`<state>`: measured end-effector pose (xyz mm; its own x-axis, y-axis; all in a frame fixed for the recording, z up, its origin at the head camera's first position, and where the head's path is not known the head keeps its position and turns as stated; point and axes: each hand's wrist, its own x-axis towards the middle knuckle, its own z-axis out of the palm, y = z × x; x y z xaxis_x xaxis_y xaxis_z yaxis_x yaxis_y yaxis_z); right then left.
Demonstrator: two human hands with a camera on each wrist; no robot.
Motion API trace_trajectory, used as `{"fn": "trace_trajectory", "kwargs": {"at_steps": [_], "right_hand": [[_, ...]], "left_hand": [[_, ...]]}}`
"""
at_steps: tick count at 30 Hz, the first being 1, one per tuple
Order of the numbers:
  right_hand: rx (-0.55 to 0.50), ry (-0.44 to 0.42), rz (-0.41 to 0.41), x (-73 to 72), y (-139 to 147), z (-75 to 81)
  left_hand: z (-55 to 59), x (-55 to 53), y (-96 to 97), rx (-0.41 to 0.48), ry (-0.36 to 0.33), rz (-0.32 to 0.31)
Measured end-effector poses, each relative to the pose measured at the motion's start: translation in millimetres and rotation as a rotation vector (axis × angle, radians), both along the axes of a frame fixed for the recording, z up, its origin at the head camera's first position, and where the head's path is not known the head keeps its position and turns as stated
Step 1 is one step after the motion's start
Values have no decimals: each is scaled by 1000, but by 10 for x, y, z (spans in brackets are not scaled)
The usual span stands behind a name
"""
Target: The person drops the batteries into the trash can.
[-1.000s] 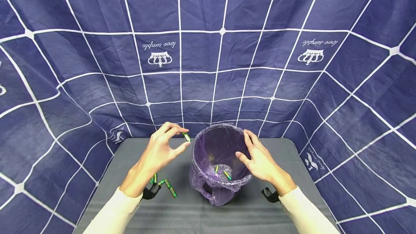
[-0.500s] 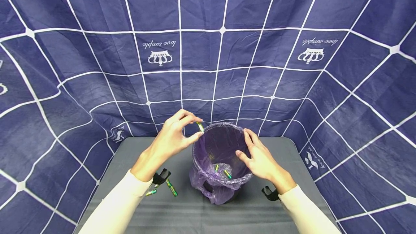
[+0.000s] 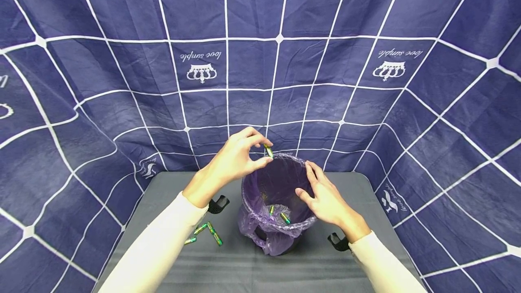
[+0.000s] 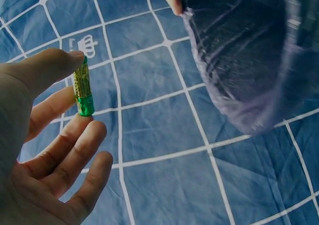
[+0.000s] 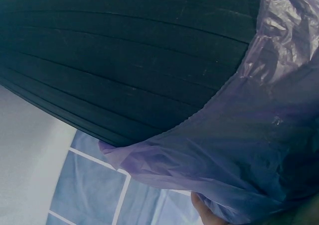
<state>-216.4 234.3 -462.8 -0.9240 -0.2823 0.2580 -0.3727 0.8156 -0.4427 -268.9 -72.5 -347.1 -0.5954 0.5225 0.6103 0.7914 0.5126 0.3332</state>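
My left hand [image 3: 238,155] pinches a small green-and-gold battery [image 3: 269,150] between thumb and fingertips at the far left rim of a bin. The left wrist view shows the battery [image 4: 83,85] upright, its green end down. A translucent purple bag [image 3: 266,238] lines the bin [image 5: 124,75], folded over its rim; the bin's wall is dark and ribbed. Two more batteries [image 3: 285,218] lie at the bottom inside. My right hand [image 3: 327,200] rests on the right side of the rim, fingers fairly straight, thumb over the opening. Only a fingertip [image 5: 203,210] shows clearly in the right wrist view.
Several loose batteries [image 3: 214,234] lie on the grey tabletop [image 3: 211,270] left of the bin, near my left forearm. A blue cloth [image 3: 252,67] with white grid lines rises behind the table and along both sides. Black straps are around both wrists.
My left hand has moved right and away from me with the battery, from left of the bin to its far rim. The right hand has stayed on the rim.
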Motion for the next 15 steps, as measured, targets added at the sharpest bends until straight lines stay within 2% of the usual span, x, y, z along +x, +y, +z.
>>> {"fn": "trace_trajectory", "kwargs": {"at_steps": [6, 15], "right_hand": [[3, -1, 0, -9, 9, 8], [-2, -9, 0, 5, 9, 4]], "left_hand": [[81, -60, 194, -64, -25, -18], [102, -107, 397, -144, -72, 6]]}}
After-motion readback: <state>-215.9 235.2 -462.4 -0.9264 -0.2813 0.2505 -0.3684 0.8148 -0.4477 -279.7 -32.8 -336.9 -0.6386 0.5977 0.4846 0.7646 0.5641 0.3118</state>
